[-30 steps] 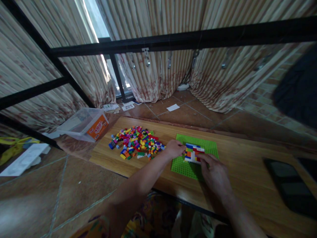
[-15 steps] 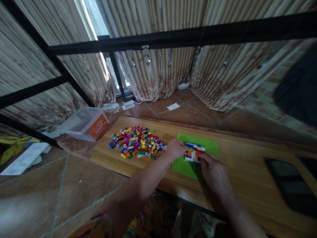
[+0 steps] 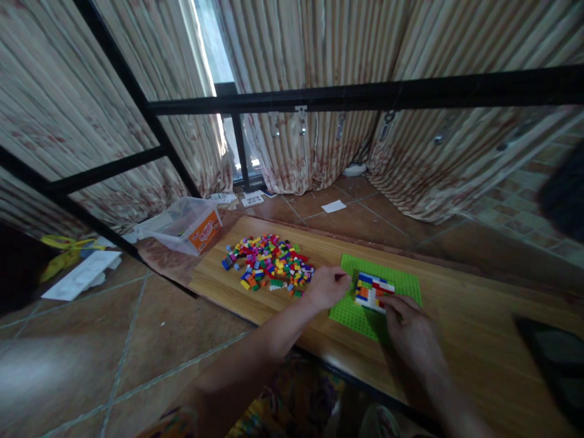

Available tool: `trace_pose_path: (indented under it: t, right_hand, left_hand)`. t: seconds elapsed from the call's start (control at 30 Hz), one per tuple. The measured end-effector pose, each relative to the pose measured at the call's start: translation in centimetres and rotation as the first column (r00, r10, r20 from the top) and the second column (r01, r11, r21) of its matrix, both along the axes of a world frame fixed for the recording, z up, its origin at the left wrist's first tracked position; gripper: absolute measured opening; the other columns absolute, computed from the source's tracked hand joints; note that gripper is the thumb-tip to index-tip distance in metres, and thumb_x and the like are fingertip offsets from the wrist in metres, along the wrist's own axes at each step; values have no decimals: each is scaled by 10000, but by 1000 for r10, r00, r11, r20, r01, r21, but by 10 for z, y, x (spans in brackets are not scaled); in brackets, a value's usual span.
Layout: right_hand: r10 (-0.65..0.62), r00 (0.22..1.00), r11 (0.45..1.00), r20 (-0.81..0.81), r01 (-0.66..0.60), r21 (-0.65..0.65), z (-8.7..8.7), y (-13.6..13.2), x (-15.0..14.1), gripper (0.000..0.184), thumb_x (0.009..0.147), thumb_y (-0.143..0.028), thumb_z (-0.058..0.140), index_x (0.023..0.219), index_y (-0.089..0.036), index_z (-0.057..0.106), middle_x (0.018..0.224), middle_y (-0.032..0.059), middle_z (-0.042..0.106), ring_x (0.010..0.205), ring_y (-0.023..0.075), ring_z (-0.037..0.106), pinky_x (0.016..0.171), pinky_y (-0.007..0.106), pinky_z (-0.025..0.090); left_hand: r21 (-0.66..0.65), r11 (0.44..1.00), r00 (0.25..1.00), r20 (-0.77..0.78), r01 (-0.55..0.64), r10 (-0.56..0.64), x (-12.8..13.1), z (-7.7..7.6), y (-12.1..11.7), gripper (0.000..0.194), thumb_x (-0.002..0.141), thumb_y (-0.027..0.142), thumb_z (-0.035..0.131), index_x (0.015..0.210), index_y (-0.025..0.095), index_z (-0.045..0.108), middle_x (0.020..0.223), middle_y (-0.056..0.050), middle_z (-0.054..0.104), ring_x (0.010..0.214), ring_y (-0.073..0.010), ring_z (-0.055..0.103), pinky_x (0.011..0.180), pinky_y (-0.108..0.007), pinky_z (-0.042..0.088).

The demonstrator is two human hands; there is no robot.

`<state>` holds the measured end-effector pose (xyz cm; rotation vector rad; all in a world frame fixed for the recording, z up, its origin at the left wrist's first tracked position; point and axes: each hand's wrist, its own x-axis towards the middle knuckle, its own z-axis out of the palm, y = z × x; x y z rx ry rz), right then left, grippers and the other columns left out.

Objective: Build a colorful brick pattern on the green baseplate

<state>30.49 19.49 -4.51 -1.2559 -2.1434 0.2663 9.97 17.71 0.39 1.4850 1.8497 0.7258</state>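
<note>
A flat build of multicoloured toy bricks (image 3: 367, 294) sits on a green studded baseplate (image 3: 344, 312). My right hand (image 3: 414, 331) is at its right front edge, thumb and fingers closed together against the bricks. Just left of the build, my left hand (image 3: 327, 287) hovers over the baseplate's left edge with its fingertips pinched. A small dark reddish spot shows at those fingertips, too small to name. A heap of loose toy bricks (image 3: 274, 258) in many colours lies left of my left hand.
The wooden table (image 3: 465, 316) carries a dark flat device (image 3: 547, 359) at the right. Beyond its left end is a clear plastic box (image 3: 182, 228) with an orange label. A black metal rail (image 3: 337, 97) crosses before curtains (image 3: 301, 48). White paper (image 3: 334, 206) lies on the tiled floor.
My left hand has drawn back left from the build, leaving a gap. My right hand stays at the build's right edge. The whole view has shifted, so things appear further right.
</note>
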Motion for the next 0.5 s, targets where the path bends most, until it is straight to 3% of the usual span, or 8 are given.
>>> trace_pose_path:
  t: [0.1,0.23,0.33,0.5]
  right_hand:
    - [-1,1000,1000,9,1,1,-3,1,3,296,879,-287,412,933,-206,692,1023,80,695,847,212,668,785,370,543]
    - [-5,1000,1000,28,5,26,-7,1,4,310,879,-322,401,923,-215,689,1019,77,697,826,217,671,733,365,543]
    - [2,1000,999,26,-3,44,-7,1,4,311,879,-329,400,921,-215,686,1018,77,698,844,218,671,761,367,542]
    - [5,1000,999,29,-6,38,-7,0,4,305,874,-331,409,933,-217,686,1017,76,699,832,219,671,772,375,548]
  left_hand:
    - [150,988,998,61,19,-28,-25,-5,-41,227,858,219,485,856,165,706,783,-7,696,714,-121,610,659,-201,457]
    - [158,984,996,16,-86,85,-65,-9,-83,187,846,200,502,869,176,685,790,4,683,695,-117,592,649,-204,445]
    - [141,965,970,-78,-219,232,-92,-7,-92,183,838,172,500,889,183,675,805,7,681,706,-122,597,661,-210,450]
    - [187,961,917,-309,-202,252,-119,-5,-88,229,820,126,519,973,195,675,912,-18,677,835,-155,618,764,-244,474]
